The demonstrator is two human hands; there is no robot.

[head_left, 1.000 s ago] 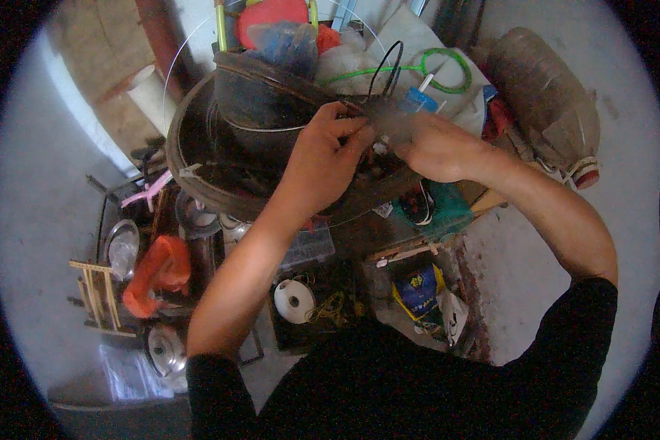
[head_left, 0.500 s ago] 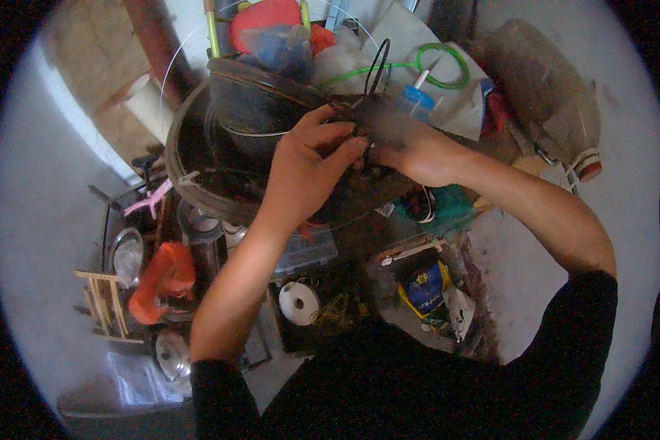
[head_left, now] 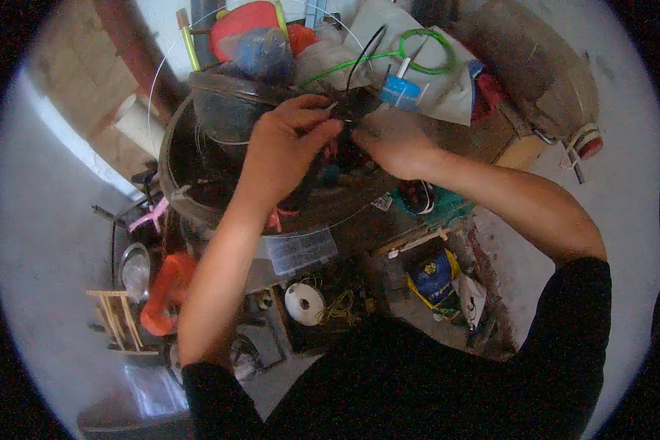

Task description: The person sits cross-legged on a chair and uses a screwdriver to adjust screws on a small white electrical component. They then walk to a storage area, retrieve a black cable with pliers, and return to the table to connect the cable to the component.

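Observation:
Both my hands work close together over a large dark basin (head_left: pixel 187 202). My left hand (head_left: pixel 279 150) has thumb and index finger closed around something small and thin, hard to make out. Just to its right, my right hand (head_left: pixel 396 143) has curled fingers at a dark item among dark strands, too blurred to name. A dark bucket (head_left: pixel 227 99) stands in the basin behind my left hand. A black cable loop (head_left: pixel 356 70) rises beyond my fingers, with a blue-and-white object (head_left: pixel 400 92) behind my right hand.
Behind lie a red cushion (head_left: pixel 238 22), plastic bags, pale sheeting (head_left: pixel 447 95) with a green hose loop (head_left: pixel 433 37). A large clear bottle (head_left: pixel 557 88) lies at right. Below are a white spool (head_left: pixel 304 301), orange bag (head_left: pixel 169 293), clear compartment box (head_left: pixel 301 249) and wooden rack (head_left: pixel 121 323).
Both hands have shifted left in the picture and separated slightly, still at the dark item. The background has also shifted as the view moved.

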